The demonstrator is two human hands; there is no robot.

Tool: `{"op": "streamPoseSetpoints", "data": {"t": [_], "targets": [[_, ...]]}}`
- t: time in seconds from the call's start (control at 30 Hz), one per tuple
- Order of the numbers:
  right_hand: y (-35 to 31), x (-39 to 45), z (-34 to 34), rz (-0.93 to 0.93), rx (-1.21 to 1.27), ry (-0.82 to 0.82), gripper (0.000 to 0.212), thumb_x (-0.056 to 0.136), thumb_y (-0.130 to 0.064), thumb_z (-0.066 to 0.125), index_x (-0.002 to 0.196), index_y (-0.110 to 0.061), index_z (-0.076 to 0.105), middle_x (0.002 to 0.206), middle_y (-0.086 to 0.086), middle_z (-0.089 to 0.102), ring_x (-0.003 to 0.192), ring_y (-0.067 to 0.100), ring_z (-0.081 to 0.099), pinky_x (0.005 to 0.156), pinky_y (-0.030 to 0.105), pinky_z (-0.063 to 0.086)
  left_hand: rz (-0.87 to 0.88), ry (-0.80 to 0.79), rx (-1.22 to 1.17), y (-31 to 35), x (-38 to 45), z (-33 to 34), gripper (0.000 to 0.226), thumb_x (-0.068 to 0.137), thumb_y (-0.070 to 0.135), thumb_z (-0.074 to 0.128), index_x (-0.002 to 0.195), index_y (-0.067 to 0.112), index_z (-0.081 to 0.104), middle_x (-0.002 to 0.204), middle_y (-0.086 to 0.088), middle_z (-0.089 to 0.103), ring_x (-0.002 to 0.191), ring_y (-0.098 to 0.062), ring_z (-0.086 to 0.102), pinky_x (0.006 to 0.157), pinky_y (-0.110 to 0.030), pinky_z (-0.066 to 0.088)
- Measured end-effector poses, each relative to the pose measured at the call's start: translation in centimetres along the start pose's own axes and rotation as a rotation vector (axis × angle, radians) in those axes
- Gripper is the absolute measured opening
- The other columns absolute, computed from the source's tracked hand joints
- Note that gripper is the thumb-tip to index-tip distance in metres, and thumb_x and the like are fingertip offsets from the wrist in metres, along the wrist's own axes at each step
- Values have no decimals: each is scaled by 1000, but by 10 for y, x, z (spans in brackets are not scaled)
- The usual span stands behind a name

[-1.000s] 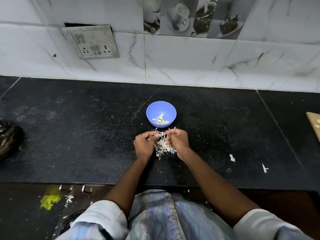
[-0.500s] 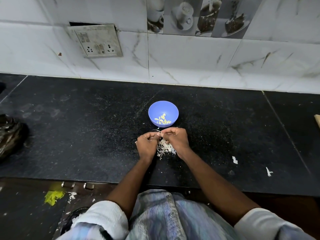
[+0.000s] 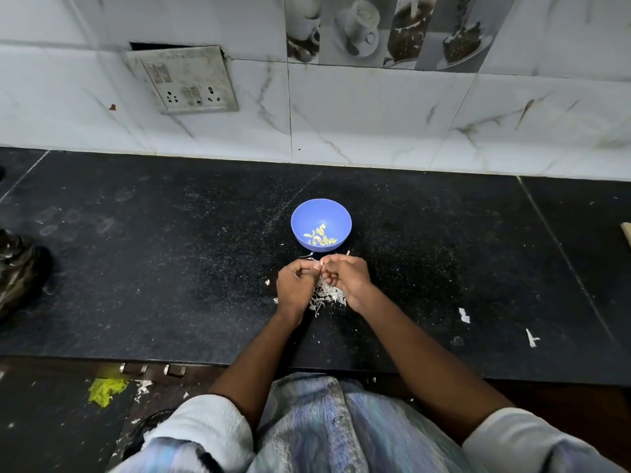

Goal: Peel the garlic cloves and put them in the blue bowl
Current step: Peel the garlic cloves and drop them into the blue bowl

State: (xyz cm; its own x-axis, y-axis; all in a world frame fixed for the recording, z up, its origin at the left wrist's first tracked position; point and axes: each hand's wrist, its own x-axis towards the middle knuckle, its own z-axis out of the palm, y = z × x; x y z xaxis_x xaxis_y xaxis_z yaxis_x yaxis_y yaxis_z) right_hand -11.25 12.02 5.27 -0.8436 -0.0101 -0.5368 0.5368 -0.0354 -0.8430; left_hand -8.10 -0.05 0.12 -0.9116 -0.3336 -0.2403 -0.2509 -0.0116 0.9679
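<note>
Nearest the camera, a pale rolled sleeve (image 3: 205, 428) on the left and another on the right frame a blue-grey patterned cloth at the person's lap, and two bare forearms reach forward from them over the edge of the black counter (image 3: 136, 268). The forearms converge — wrists angled inward — so that the two hands meet knuckle to knuckle just above a heap of white garlic skins (image 3: 326, 295) lying on the stone. The left hand (image 3: 296, 281) is curled, fingers folded in toward the palm, its thumb and fingertips pinching something small at the meeting point; the right hand (image 3: 346, 274) is likewise curled, its fingers bunched and pinching at the same spot. The garlic clove (image 3: 319, 266) between them is almost wholly hidden, only a pale sliver showing. Just beyond the hands stands the blue bowl (image 3: 307, 213), upright on the counter and apart from the fingers, with several yellowish peeled cloves (image 3: 320, 235) lying in its bottom. Farther back the counter meets a white marbled tile wall — a grimy switch plate (image 3: 186, 80) is mounted on it at the left.
</note>
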Motion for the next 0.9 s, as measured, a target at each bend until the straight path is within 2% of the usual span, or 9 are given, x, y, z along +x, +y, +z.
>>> {"op": "streamPoseSetpoints", "data": {"t": [0.07,0.13,0.23,0.33,0.47,0.53,0.63,0.77,0.9], "targets": [[1,-1,-1,-52,-100,16,22,90,14,52,101,8,70,70,15,69,53,14,59,51,21,48,-50,-1,-63,-2,0,1,16,99,4,67,91,8,79,86,-12,79,77,-19,72,82,-43,63],[2,0,-3,-97,-164,46,23,91,12,53,100,4,73,78,18,74,60,17,68,55,21,54,-77,17,-107,-2,0,1,14,101,6,66,93,6,78,85,-12,79,73,-16,71,76,-39,62],[4,2,-8,-170,-230,93,14,90,8,66,93,0,76,78,16,77,70,25,77,62,26,61,-87,42,-146,-2,1,2,16,102,12,68,91,4,77,80,-12,76,65,-11,67,66,-29,57],[2,1,-10,-210,-293,149,1,85,1,77,84,0,77,66,13,74,56,24,72,53,30,59,-69,47,-152,0,0,3,16,102,12,67,91,4,75,76,-6,73,62,-9,66,61,-25,54],[6,6,-10,-247,-390,239,20,81,-14,86,74,-3,71,56,10,70,45,20,66,45,27,52,-22,44,-105,0,-3,1,9,100,5,69,97,5,77,78,-4,76,63,-6,67,65,-24,56],[9,10,-11,-270,-421,177,9,78,-3,83,82,-7,76,67,9,75,57,17,71,54,30,57,7,43,-61,-2,-1,0,9,98,5,72,97,10,79,84,-3,79,69,-7,71,68,-25,57],[10,11,-11,-217,-292,7,35,79,7,78,112,-6,75,100,12,78,86,17,76,74,29,63,23,85,-13,-3,-1,0,13,95,8,75,94,19,81,89,3,81,84,-14,77,80,-33,62],[13,7,-8,-169,-123,-72,22,88,-2,78,110,1,74,91,19,78,75,21,75,70,28,61,35,174,30,1,-5,-2,13,95,10,75,95,21,82,87,8,81,83,-12,77,81,-33,63],[19,10,-5,-194,-80,-59,14,89,-1,77,103,-1,77,87,19,78,73,20,73,68,28,59,20,144,54,-1,-5,-2,11,94,14,77,93,23,83,86,9,81,83,-11,78,84,-40,64]]}}
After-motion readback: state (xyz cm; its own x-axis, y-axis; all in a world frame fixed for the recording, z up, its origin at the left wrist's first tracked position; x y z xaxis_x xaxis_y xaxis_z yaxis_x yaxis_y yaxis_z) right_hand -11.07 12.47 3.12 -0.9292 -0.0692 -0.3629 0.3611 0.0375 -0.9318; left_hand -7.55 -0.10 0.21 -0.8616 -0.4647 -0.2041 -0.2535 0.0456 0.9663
